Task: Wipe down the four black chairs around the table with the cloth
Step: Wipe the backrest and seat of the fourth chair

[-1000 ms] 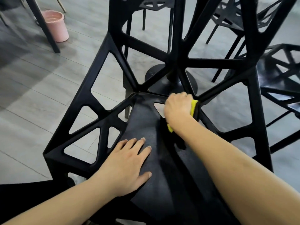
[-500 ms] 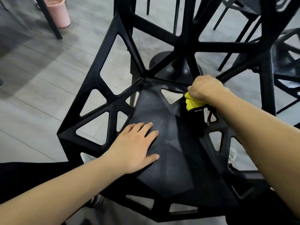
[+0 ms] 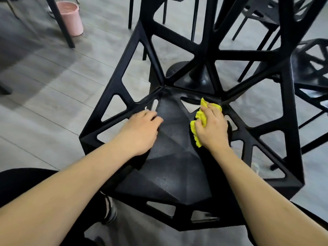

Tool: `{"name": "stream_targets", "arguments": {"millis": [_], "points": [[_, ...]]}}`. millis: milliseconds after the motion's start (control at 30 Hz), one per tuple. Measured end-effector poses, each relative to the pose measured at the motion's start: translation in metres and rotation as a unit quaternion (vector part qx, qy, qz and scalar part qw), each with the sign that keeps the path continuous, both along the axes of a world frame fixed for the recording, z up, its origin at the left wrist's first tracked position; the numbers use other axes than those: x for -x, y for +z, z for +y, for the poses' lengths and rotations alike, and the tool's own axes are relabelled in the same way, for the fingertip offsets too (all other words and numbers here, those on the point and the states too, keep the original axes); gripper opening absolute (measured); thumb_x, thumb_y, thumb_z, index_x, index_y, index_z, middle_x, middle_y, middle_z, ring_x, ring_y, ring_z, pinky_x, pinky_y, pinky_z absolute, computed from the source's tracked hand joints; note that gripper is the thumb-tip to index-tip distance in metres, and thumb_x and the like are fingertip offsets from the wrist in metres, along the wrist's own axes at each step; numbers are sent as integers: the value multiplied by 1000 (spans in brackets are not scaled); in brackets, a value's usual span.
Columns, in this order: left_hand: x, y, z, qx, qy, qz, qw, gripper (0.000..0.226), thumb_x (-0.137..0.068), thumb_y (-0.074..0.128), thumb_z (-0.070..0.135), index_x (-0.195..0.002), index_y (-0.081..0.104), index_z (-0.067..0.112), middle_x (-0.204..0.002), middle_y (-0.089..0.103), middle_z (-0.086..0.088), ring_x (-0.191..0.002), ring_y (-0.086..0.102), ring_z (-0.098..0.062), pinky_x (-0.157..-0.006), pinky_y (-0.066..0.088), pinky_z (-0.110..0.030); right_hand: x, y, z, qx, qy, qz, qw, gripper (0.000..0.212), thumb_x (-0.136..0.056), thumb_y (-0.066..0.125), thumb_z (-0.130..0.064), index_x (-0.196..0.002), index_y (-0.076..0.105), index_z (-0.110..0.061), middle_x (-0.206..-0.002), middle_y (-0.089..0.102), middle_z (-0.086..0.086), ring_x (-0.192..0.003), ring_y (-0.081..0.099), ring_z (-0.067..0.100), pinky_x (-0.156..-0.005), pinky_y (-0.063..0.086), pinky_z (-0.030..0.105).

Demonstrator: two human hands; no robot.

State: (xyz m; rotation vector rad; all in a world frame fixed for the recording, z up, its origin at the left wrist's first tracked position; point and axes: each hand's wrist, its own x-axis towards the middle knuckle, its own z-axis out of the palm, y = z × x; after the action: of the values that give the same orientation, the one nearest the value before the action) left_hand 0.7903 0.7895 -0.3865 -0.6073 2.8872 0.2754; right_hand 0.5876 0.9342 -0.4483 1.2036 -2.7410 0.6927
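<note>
The near black chair (image 3: pixel 170 174) fills the foreground, its faceted seat under both hands. The left hand (image 3: pixel 142 134) rests on the seat's left side, fingers slightly bent and holding nothing, steadying it. The right hand (image 3: pixel 211 128) grips the yellow cloth (image 3: pixel 201 118), bunched, and presses it onto the seat's back right. To do this well, I judge overlapping strokes into the creases and cut-out edges matter. Beyond, another chair (image 3: pixel 312 68) waits at right.

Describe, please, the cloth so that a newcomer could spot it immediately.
Find the nearest black chair, seen from above. At the back of its seat, the right hand presses a crumpled cloth down. It is the only bright yellow thing among black frames and grey floor.
</note>
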Motion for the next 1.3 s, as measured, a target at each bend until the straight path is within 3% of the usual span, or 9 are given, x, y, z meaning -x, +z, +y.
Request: {"name": "stream_targets", "arguments": {"millis": [100, 300, 500, 633, 767, 933, 1033, 1167, 1300], "points": [[-6, 4, -21, 31, 50, 20, 998, 49, -100, 45, 22, -148, 37, 19, -158, 31, -6, -146, 26, -29, -119, 23, -40, -46, 4, -50, 24, 78, -52, 995, 55, -80, 52, -27, -131, 62, -9, -136, 60, 11, -125, 54, 32, -105, 41, 37], [-13, 8, -28, -54, 96, 77, 991, 53, -92, 50, 3, -143, 40, 11, -150, 41, -9, -139, 38, -28, -115, 30, -38, -117, 8, -73, 23, 190, -75, 979, 57, -85, 54, -30, -140, 55, -14, -145, 53, 9, -133, 49, 25, -106, 41, 36], [-15, 10, -30, -81, 95, 93, 988, 60, -89, 51, -2, -146, 40, 14, -146, 45, -9, -136, 38, -29, -113, 32, -41, -34, 2, 7, -29, 21, -38, 999, 60, -81, 42, -50, -132, 64, -27, -145, 51, 13, -126, 51, 35, -107, 39, 41], [-13, 13, -30, -92, 97, 94, 987, 52, -94, 47, 4, -145, 42, 13, -145, 46, -11, -134, 40, -31, -111, 34, -45, -61, 13, 31, -33, 53, -88, 994, 55, -85, 46, -44, -136, 60, -29, -147, 51, 6, -136, 43, 23, -112, 27, 33], [-12, 13, -30, -109, 109, 107, 982, 50, -93, 45, 1, -142, 45, 11, -143, 48, -16, -133, 41, -35, -110, 34, -47, -161, 22, 22, -1, 172, -125, 977, 47, -83, 52, -45, -126, 66, -33, -136, 59, 3, -124, 53, 25, -107, 39, 38], [-22, 9, -28, -109, 118, 156, 975, 47, -92, 42, -1, -137, 51, 9, -139, 53, -18, -130, 46, -37, -109, 37, -48, -280, 17, -2, 48, 191, -22, 980, 48, -83, 62, -41, -130, 63, -29, -128, 57, 12, -113, 51, 33, -90, 39, 43], [-35, 0, -8, -90, 79, 165, 979, 43, -94, 42, 2, -136, 52, 10, -135, 55, -18, -126, 48, -38, -107, 38, -49, -269, 10, 22, 33, 222, 38, 974, 46, -87, 61, -43, -129, 64, -25, -124, 59, 15, -110, 53, 36, -87, 40, 45], [-36, -5, 22, -87, 20, 170, 981, 40, -97, 42, 1, -135, 54, 9, -134, 56, -15, -125, 48, -37, -106, 36, -46, -225, 14, 82, 46, 144, 44, 987, 44, -83, 62, -40, -123, 67, -23, -121, 62, 13, -100, 59, 36, -83, 45, 45], [-24, -10, 47, -87, -29, 152, 984, 36, -100, 44, 11, -134, 54, 11, -137, 55, -10, -127, 49, -33, -108, 36, -47, -162, 10, 157, 85, -20, 28, 996, 42, -82, 61, -37, -120, 71, -23, -122, 65, 9, -107, 60, 30, -94, 46, 41]]}}
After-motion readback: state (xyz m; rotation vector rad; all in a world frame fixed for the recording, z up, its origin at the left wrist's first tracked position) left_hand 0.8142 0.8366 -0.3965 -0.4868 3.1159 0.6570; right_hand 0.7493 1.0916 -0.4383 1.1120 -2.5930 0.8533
